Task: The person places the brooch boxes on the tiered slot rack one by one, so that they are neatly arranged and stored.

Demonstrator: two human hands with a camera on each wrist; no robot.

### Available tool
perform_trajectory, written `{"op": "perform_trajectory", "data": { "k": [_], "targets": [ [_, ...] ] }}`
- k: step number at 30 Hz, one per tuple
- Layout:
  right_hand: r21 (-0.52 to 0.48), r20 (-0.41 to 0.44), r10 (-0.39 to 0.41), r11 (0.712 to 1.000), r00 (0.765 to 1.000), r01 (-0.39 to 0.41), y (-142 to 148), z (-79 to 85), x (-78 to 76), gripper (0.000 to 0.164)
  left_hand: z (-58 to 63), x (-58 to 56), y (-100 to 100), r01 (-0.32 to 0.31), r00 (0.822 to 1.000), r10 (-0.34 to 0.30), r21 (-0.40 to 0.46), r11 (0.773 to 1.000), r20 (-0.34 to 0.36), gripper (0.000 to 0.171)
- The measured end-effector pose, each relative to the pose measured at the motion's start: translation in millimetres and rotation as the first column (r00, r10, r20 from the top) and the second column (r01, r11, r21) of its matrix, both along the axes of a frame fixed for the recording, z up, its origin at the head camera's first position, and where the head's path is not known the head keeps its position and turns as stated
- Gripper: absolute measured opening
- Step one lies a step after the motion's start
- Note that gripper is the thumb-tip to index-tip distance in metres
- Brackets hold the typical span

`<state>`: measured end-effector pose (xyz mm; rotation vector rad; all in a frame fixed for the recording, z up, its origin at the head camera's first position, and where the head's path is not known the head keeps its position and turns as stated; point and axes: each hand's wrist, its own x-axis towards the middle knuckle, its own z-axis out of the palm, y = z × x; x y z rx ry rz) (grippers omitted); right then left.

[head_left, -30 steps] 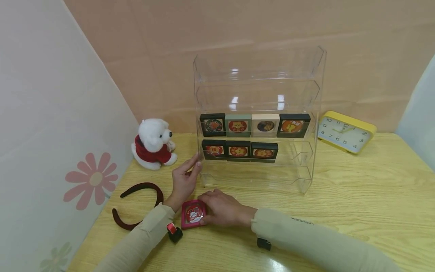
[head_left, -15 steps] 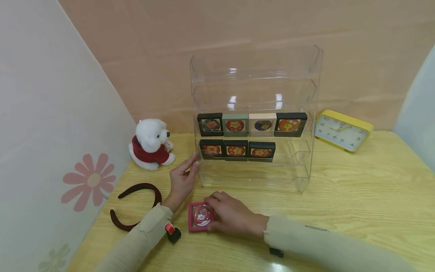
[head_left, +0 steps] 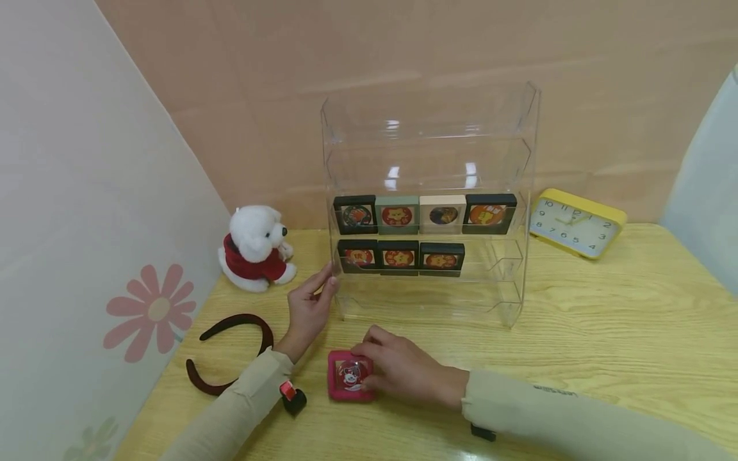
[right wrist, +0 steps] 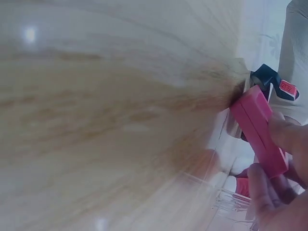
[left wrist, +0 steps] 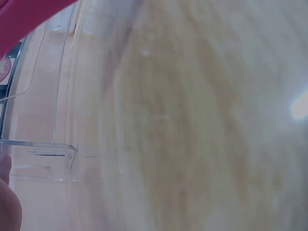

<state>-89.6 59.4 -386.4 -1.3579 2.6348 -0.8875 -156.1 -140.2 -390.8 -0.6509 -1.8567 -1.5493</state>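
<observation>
My right hand point(head_left: 406, 368) grips the right side of a small square pink frame case point(head_left: 340, 378) between thumb and fingers, in front of the rack; a red round badge with a white figure shows through its window. In the right wrist view the case point(right wrist: 257, 127) is seen edge-on, tilted, with the fingers at its lower end. At the lower left upright edge of a clear tiered display rack point(head_left: 426, 294), my left hand point(head_left: 309, 314) holds on with thumb and fingers. Several framed badges stand on two tiers, including a black one point(head_left: 441, 258) at the lower row's right end.
A white plush dog point(head_left: 256, 253) in red sits left of the rack, and a yellow clock point(head_left: 576, 224) leans at its right. A dark red headband point(head_left: 266, 326) lies near my left forearm. The wooden table point(head_left: 605, 320) extends right of the rack.
My right hand has drawn the pink frame case a little to the right and toward me. The left hand stays at the rack's edge; the view has shifted slightly.
</observation>
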Motion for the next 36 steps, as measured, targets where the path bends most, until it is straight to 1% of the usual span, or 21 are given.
{"op": "perform_trajectory", "data": {
  "k": [3, 5, 7, 8, 9, 12, 14, 15, 17, 20, 25, 30, 33, 36],
  "targets": [
    [-0.034, -0.035, 0.016, 0.999, 0.999, -0.017, 4, 2.0, 2.3, 0.036, -0.4, 0.4, 0, 0.001, 1.000, -0.001, -0.001, 1.000, 0.000, 0.030],
    [-0.068, -0.088, 0.031, 0.997, 0.996, -0.037, 6, 2.1, 3.6, 0.032, -0.8, 0.2, -1, 0.005, 1.000, -0.005, -0.003, 1.000, -0.004, 0.031],
    [-0.117, -0.158, 0.049, 0.991, 0.986, -0.068, 9, 0.7, 3.8, 0.029, -1.0, -0.2, -1, 0.006, 1.000, -0.006, -0.003, 1.000, -0.008, 0.031],
    [-0.142, -0.190, 0.054, 0.987, 0.980, -0.081, 10, -0.1, 3.7, 0.027, -4.1, -2.5, -2, 0.006, 1.000, -0.006, -0.003, 1.000, -0.009, 0.032],
    [-0.165, -0.222, 0.056, 0.982, 0.974, -0.094, 11, -0.7, 3.6, 0.026, -4.7, -3.0, -2, 0.006, 1.000, -0.006, -0.005, 1.000, -0.011, 0.032],
    [-0.228, -0.279, 0.048, 0.967, 0.959, -0.115, 15, -1.4, 3.1, 0.022, -5.2, -3.3, -3, -0.001, 1.000, 0.001, -0.011, 1.000, -0.014, 0.031],
    [-0.257, -0.283, 0.041, 0.959, 0.958, -0.117, 18, 0.1, 3.7, 0.021, -5.1, -2.6, -3, -0.009, 1.000, 0.009, -0.016, 1.000, -0.009, 0.031],
    [-0.272, -0.280, 0.035, 0.955, 0.959, -0.115, 20, 1.0, 4.0, 0.020, -1.8, -0.1, -2, -0.008, 1.000, 0.008, -0.018, 1.000, -0.004, 0.030],
    [-0.297, -0.275, 0.025, 0.948, 0.961, -0.110, 24, 3.0, 4.6, 0.020, -0.7, 1.2, -2, -0.013, 1.000, 0.013, -0.017, 1.000, 0.010, 0.030],
    [-0.332, -0.264, 0.003, 0.939, 0.964, -0.094, 32, 6.2, 4.9, 0.020, -0.1, 1.9, -2, -0.005, 1.000, 0.005, -0.015, 1.000, 0.018, 0.030],
    [-0.375, -0.261, -0.052, 0.925, 0.964, -0.052, 46, 11.2, 2.8, 0.021, -0.6, -0.2, -2, 0.009, 1.000, -0.009, -0.010, 1.000, -0.001, 0.030],
    [-0.410, -0.286, -0.113, 0.912, 0.952, -0.015, 58, 17.3, 0.3, 0.023, -0.1, -1.4, -2, 0.004, 1.000, -0.004, -0.004, 1.000, -0.018, 0.030],
    [-0.427, -0.303, -0.147, 0.904, 0.942, 0.004, 64, 21.5, -0.6, 0.025, 0.3, -1.0, -1, 0.007, 1.000, -0.007, -0.005, 1.000, -0.010, 0.029],
    [-0.429, -0.321, -0.180, 0.903, 0.930, 0.027, 70, 26.1, -2.6, 0.027, 0.2, -0.3, -2, -0.014, 1.000, 0.014, -0.011, 1.000, -0.007, 0.029]
  ]
}}
